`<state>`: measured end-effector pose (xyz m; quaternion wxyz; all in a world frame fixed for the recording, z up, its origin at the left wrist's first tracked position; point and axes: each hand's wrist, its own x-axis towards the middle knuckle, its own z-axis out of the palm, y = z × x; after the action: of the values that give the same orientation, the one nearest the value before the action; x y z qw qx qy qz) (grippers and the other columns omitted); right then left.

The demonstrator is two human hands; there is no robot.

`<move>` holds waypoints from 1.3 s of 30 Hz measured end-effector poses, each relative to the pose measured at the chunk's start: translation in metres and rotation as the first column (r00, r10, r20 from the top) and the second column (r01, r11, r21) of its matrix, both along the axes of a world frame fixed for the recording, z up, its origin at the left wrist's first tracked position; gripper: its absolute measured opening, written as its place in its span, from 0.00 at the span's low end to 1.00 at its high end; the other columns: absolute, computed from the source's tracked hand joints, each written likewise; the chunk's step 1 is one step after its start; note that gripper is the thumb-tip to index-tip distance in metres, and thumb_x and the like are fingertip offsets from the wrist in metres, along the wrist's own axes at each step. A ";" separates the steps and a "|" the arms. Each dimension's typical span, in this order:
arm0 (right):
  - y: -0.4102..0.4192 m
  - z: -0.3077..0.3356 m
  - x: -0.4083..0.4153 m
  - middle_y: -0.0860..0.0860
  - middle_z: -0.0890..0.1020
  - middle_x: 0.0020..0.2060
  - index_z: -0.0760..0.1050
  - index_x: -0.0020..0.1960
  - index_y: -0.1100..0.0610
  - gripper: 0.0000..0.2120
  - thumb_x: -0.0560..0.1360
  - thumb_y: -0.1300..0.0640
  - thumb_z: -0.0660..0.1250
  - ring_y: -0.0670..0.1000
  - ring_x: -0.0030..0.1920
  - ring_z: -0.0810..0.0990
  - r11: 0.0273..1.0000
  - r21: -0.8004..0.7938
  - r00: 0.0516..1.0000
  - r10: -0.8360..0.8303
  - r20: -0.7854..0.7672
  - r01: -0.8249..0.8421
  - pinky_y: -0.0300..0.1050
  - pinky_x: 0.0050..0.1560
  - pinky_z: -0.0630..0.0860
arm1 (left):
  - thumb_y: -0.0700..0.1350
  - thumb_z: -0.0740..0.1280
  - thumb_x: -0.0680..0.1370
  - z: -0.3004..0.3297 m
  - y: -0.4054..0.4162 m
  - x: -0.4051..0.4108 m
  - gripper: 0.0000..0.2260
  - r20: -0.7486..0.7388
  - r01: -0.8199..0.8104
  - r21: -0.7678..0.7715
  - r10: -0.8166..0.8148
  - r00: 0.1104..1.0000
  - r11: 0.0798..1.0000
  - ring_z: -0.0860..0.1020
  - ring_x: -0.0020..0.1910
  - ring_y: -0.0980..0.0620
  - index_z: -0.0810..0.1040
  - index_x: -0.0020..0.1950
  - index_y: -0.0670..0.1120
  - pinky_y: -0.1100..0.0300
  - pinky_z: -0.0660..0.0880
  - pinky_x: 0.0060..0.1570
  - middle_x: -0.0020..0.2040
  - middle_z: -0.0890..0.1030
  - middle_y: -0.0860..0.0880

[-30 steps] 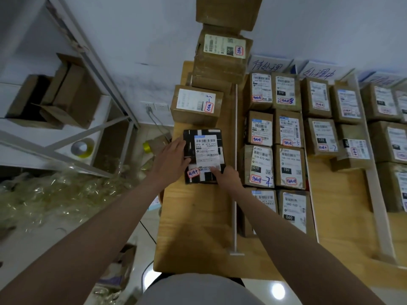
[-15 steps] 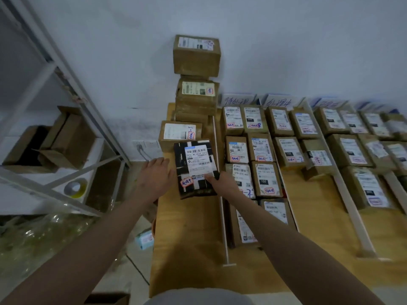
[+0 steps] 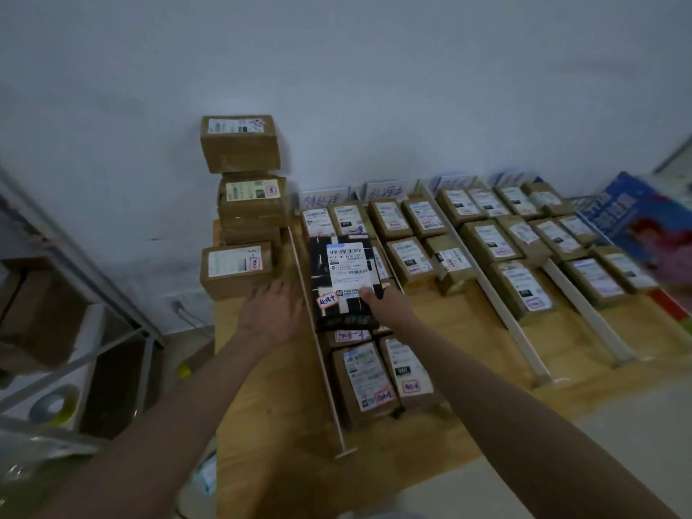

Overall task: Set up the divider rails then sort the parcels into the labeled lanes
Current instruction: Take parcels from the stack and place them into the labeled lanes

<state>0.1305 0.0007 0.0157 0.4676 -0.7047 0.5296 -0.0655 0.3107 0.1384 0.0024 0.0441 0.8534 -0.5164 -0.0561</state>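
Note:
My right hand (image 3: 389, 305) grips a black parcel (image 3: 342, 279) with a white shipping label and a red-edged sticker, held above the brown parcels of the first lane. My left hand (image 3: 275, 309) hovers flat with straight fingers over the wooden table (image 3: 269, 406), left of the first white divider rail (image 3: 318, 346). More white rails (image 3: 498, 305) (image 3: 584, 312) split the table into lanes filled with brown labelled parcels (image 3: 365, 380). Handwritten lane labels (image 3: 322, 200) stand against the wall.
A stack of brown boxes (image 3: 243, 144) rises at the table's far left, one more box (image 3: 237, 269) in front of it. A metal shelf frame (image 3: 93, 286) with tape rolls (image 3: 52, 406) stands left. A blue and red printed carton (image 3: 648, 226) lies at the right.
My right hand has lifted the black parcel off the left strip and carried it right, over the first rail. My left hand let go of it and stayed left.

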 end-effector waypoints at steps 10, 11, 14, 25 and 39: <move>-0.036 -0.016 -0.145 0.55 0.84 0.48 0.79 0.57 0.61 0.20 0.80 0.45 0.63 0.54 0.48 0.83 0.987 0.020 0.987 -0.160 -0.031 0.161 0.47 0.44 0.80 | 0.57 0.50 0.83 -0.020 -0.043 -0.123 0.24 0.000 0.085 0.121 -0.086 0.996 0.989 0.71 0.69 0.46 0.65 0.76 0.47 0.50 0.66 0.66 0.72 0.70 0.47; -0.039 -0.018 -0.161 0.55 0.84 0.48 0.79 0.58 0.60 0.20 0.80 0.44 0.63 0.53 0.47 0.83 0.985 0.033 0.986 -0.165 -0.036 0.167 0.45 0.42 0.80 | 0.57 0.50 0.83 -0.022 -0.045 -0.138 0.24 -0.001 0.081 0.131 -0.081 0.997 0.988 0.71 0.69 0.46 0.65 0.75 0.47 0.50 0.66 0.66 0.72 0.71 0.47; -0.048 -0.025 -0.211 0.54 0.84 0.49 0.78 0.59 0.61 0.20 0.81 0.45 0.63 0.53 0.48 0.82 0.986 0.047 0.987 -0.158 -0.036 0.160 0.44 0.41 0.79 | 0.58 0.50 0.83 -0.030 -0.050 -0.189 0.23 -0.001 0.073 0.133 -0.073 0.997 0.988 0.71 0.67 0.46 0.68 0.73 0.47 0.49 0.66 0.67 0.70 0.72 0.47; -0.084 -0.036 -0.320 0.63 0.84 0.49 0.79 0.55 0.67 0.27 0.79 0.41 0.63 0.61 0.49 0.84 0.993 -0.011 0.991 -0.118 -0.060 0.118 0.63 0.54 0.80 | 0.58 0.51 0.83 -0.039 -0.075 -0.294 0.24 0.017 0.005 0.148 -0.007 1.000 0.989 0.68 0.71 0.46 0.67 0.74 0.46 0.49 0.62 0.72 0.72 0.71 0.46; -0.149 -0.077 -0.284 0.54 0.84 0.44 0.79 0.52 0.60 0.18 0.81 0.45 0.62 0.52 0.44 0.82 0.998 0.033 0.991 0.054 -0.126 -0.050 0.43 0.39 0.77 | 0.57 0.51 0.83 -0.061 -0.136 -0.258 0.24 0.000 -0.057 0.159 0.058 0.998 0.986 0.69 0.70 0.46 0.66 0.75 0.46 0.47 0.63 0.71 0.72 0.70 0.46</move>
<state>-0.1534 -0.1485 -0.0611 0.4449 -0.7141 0.5404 -0.0007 0.0525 0.0020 -0.0583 -0.0212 0.8686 -0.4853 -0.0978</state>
